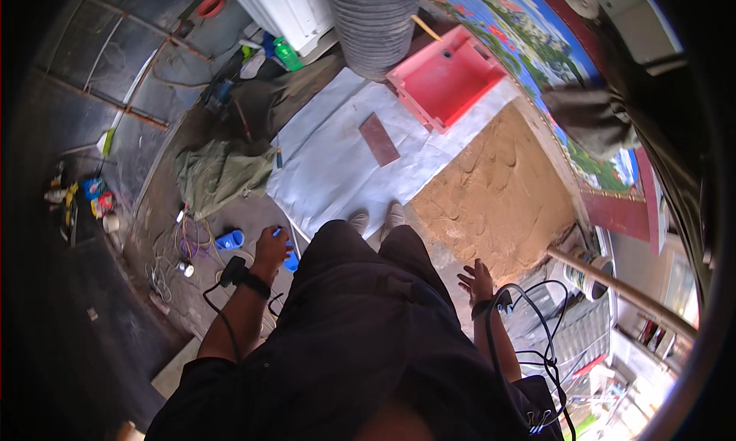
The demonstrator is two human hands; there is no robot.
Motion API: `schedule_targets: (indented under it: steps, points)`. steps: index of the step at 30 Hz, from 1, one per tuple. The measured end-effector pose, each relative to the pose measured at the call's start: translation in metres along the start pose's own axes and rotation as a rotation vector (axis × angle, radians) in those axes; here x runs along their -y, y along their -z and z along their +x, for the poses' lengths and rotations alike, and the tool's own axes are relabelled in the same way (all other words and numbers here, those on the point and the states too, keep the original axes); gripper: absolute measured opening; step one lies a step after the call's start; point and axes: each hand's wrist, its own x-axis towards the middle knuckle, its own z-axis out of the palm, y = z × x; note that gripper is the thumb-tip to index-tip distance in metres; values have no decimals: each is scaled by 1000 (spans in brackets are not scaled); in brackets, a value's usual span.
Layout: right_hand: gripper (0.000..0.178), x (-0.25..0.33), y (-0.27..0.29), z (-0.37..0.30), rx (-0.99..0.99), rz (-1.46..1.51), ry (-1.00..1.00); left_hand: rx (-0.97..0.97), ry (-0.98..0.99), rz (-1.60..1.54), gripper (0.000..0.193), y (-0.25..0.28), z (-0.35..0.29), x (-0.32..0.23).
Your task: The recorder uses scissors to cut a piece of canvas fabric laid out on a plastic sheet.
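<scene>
My left hand (271, 251) is at the left of my legs, with its fingers curled around a blue thing (291, 260). The hand covers much of that thing, and its kind is not clear. My right hand (478, 280) is off to the right of my legs, empty, with its fingers apart, close to the near edge of a spread of brown sand (498, 195). In front of my feet a white sheet (322, 153) covers the floor. A flat reddish-brown board (379, 139) lies on it, and a red plastic tub (447, 79) stands at its far right.
A grey ribbed cylinder (372, 27) stands behind the sheet. To the left are a crumpled green cloth (218, 174), a blue cup (230, 240) and tangled cords (195, 238). A long pole (621, 290) slants on the right beside a white bucket (590, 274). Black cables loop by my right arm.
</scene>
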Motion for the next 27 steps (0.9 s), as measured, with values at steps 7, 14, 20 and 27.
schedule_targets:
  steps: [7,14,20,27]
  points:
    - [67,91,-8,54,173,-187,61,-74,139,-112,58,-27,-37,39]
    - [70,124,-38,75,264,-336,38,-162,242,-212,57,-30,-76,76]
    - [71,132,-91,62,335,-431,19,-258,256,-308,54,1,-75,93]
    - [70,130,-176,18,339,-512,75,-240,266,-414,54,71,-39,105]
